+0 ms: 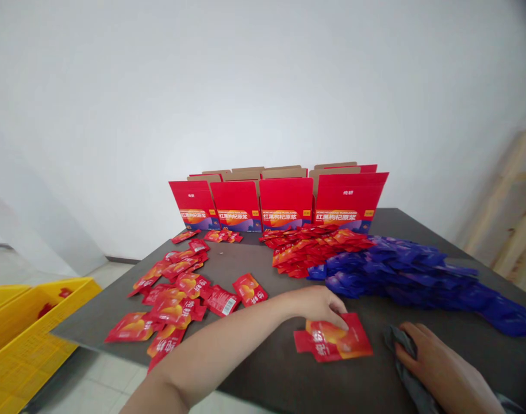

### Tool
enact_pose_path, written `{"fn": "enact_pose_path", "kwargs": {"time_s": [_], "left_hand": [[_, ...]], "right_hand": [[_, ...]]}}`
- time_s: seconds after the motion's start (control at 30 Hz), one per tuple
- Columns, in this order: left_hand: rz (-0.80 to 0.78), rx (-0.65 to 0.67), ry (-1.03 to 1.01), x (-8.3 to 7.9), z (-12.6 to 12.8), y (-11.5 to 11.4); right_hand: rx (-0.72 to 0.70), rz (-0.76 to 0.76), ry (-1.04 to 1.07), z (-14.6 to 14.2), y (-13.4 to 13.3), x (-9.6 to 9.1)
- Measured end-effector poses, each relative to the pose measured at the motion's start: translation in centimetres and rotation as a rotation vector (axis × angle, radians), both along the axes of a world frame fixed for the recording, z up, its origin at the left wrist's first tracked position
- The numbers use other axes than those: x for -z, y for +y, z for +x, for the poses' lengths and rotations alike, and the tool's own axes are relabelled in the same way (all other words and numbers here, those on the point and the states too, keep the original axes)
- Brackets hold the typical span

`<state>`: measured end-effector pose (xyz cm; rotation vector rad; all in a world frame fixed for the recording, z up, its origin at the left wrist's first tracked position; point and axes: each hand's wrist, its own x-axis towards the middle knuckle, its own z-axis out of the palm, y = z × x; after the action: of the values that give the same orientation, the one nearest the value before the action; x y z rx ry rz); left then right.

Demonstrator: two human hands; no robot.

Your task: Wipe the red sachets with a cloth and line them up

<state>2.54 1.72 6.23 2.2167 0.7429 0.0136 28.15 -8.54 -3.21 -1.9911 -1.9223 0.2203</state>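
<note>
Left hand (321,307) pins a flat red foil pouch (334,342) at the near edge of the dark tabletop (263,368).
Its fingers lie spread on the pouch, not curled round it. The right hand (439,368) rests flat and loose on a crumpled grey cloth (398,342). I'd press evenly so the pouch can't slide.

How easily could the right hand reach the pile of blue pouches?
Probably yes: the right hand rests on a grey cloth near the blue pouches, with only bare tabletop between them.
</note>
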Motion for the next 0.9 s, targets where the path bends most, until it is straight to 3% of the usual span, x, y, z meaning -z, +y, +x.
{"fn": "enact_pose_path", "kwargs": {"time_s": [0.1, 0.23, 0.3, 0.4, 0.53, 0.63, 0.73, 0.83, 0.9], "left_hand": [[0.121, -0.192, 0.003, 0.6, -0.7, 0.1], [0.396, -0.318, 0.205, 1.1, -3.7, -2.8], [0.439, -0.318, 0.267, 1.2, -4.3, -4.3], [0.387, -0.305, 0.294, 1.3, -3.6, -5.3], [0.327, -0.244, 0.287, 1.4, -2.1, -4.8], [0.325, -0.245, 0.289, 1.5, -2.1, -4.3], [0.289, -0.254, 0.268, 1.8, -2.6, -3.9], [0.172, -0.253, 0.203, 2.4, -3.0, -3.3], [-0.004, -0.291, 0.126, 3.0, -2.7, -3.1]], "right_hand": [[0.004, -0.004, 0.003, 0.6, -0.1, 0.1], [0.033, 0.018, -0.024, -0.7, -0.5, -1.7], [0.008, 0.028, -0.045, -3.3, -0.8, -3.4], [-0.140, 0.100, -0.081, -8.6, -1.0, -5.1], [-0.221, 0.160, -0.233, -12.7, -1.0, -4.3], [-0.160, 0.177, -0.272, -11.3, -0.8, -3.0], [-0.084, 0.169, -0.279, -7.5, -0.5, -2.3], [-0.027, 0.098, -0.257, -3.9, -0.2, -2.4], [0.000, 0.069, -0.233, -2.8, -0.2, -3.0]]}}
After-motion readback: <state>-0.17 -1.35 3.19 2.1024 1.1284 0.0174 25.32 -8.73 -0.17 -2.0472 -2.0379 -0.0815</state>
